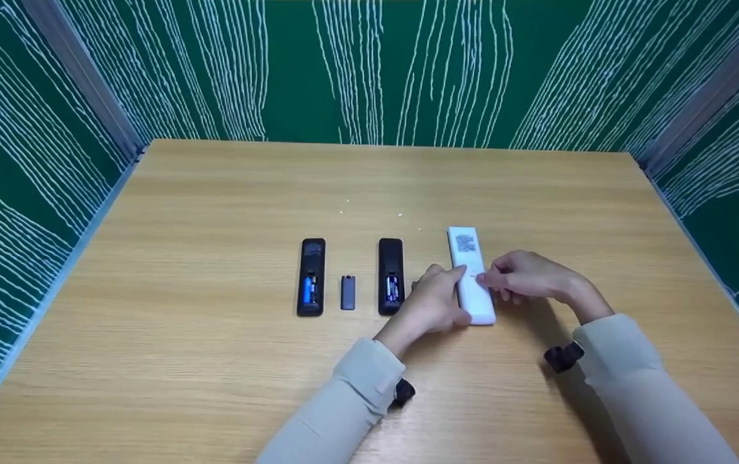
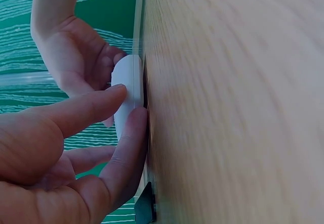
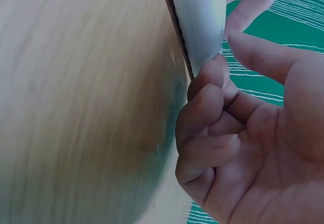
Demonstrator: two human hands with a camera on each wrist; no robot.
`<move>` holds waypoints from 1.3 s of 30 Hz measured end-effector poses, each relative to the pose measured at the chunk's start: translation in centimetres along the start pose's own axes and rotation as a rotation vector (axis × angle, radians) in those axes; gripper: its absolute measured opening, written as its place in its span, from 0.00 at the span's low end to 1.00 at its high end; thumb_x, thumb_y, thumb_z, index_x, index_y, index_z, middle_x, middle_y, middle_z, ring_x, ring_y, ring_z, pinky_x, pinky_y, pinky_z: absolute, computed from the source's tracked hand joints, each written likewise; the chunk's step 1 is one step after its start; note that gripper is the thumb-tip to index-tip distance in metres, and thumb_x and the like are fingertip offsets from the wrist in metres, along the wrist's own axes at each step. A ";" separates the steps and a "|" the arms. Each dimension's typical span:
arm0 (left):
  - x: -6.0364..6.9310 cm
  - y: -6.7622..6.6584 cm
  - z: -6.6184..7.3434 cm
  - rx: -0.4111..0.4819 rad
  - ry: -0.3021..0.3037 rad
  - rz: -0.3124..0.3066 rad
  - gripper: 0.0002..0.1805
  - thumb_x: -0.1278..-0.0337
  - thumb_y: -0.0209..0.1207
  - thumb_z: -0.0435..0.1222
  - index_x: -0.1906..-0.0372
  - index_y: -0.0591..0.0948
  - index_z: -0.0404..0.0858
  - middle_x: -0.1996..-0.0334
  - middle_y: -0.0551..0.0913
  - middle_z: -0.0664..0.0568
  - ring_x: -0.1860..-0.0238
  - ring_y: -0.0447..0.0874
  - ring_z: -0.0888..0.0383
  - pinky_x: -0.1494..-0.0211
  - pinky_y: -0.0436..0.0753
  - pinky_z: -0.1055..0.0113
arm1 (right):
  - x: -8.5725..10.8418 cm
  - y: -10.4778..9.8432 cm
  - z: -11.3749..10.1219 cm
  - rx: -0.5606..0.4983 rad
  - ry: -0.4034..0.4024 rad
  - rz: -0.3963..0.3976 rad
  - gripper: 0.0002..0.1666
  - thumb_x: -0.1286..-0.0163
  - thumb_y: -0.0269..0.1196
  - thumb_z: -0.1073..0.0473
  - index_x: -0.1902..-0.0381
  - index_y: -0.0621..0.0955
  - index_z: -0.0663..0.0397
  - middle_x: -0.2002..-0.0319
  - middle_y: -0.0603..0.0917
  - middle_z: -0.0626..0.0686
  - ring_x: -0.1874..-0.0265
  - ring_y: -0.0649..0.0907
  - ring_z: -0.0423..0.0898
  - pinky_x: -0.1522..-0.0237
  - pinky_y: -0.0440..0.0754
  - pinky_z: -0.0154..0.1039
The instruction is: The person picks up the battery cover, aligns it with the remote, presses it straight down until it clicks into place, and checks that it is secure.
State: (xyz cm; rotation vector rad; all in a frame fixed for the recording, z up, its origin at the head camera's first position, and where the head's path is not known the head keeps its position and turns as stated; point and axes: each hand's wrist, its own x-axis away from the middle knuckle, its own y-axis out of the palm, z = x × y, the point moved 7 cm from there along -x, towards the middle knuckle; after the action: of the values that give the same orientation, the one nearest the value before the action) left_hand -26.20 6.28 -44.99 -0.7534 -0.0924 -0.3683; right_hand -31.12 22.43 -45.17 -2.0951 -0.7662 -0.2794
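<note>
A white remote control [image 1: 477, 306] lies back-up on the table, a grey printed label near its far end. My left hand [image 1: 430, 299] holds it along its left side; the left wrist view shows a thumb [image 2: 119, 93] and a finger on its edge. From the other side my right hand [image 1: 530, 276] grips it, thumb on the back and the other fingers curled by the right edge. Left of it lie two black remote controls, one [image 1: 390, 261] near my left hand and one [image 1: 312, 261] farther left, both with battery compartments uncovered and batteries showing.
Between the black remotes lies a small dark battery cover [image 1: 348, 293]. Part of another dark piece [image 1: 414, 285] shows behind my left hand. Several tiny white specks [image 1: 399, 214] dot the wooden table [image 1: 214, 374]. Green walls with white lines [image 1: 305, 71] surround the table's edges.
</note>
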 end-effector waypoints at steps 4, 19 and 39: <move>-0.1 0.1 0.1 -0.025 0.015 0.000 0.52 0.51 0.79 0.33 0.19 0.69 0.43 0.38 0.76 0.48 0.49 0.75 0.57 0.41 0.78 0.70 | 0.1 0.3 0.3 -0.035 -0.017 -0.011 0.23 0.20 0.60 0.43 0.69 0.78 0.55 0.75 0.79 0.49 0.77 0.76 0.45 0.75 0.73 0.36; -0.1 0.1 0.4 -0.014 -0.004 -0.002 0.51 0.49 0.79 0.34 0.18 0.68 0.45 0.36 0.76 0.48 0.46 0.76 0.57 0.37 0.78 0.69 | 0.4 0.5 0.1 -0.105 -0.022 -0.043 0.21 0.19 0.60 0.48 0.68 0.78 0.56 0.77 0.76 0.49 0.78 0.74 0.45 0.76 0.72 0.34; -0.1 0.0 0.1 -0.023 0.040 0.001 0.51 0.51 0.79 0.31 0.19 0.69 0.41 0.39 0.77 0.47 0.49 0.74 0.59 0.41 0.77 0.73 | 1.4 1.6 0.1 -0.116 -0.031 -0.054 0.21 0.19 0.61 0.48 0.69 0.77 0.57 0.78 0.75 0.48 0.80 0.73 0.43 0.78 0.71 0.34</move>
State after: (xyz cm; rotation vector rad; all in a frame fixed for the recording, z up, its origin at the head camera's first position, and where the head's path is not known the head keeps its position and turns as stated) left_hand -26.30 6.39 -44.96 -0.7682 -0.0503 -0.3834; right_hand -29.06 22.39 -45.64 -2.1942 -0.8436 -0.3287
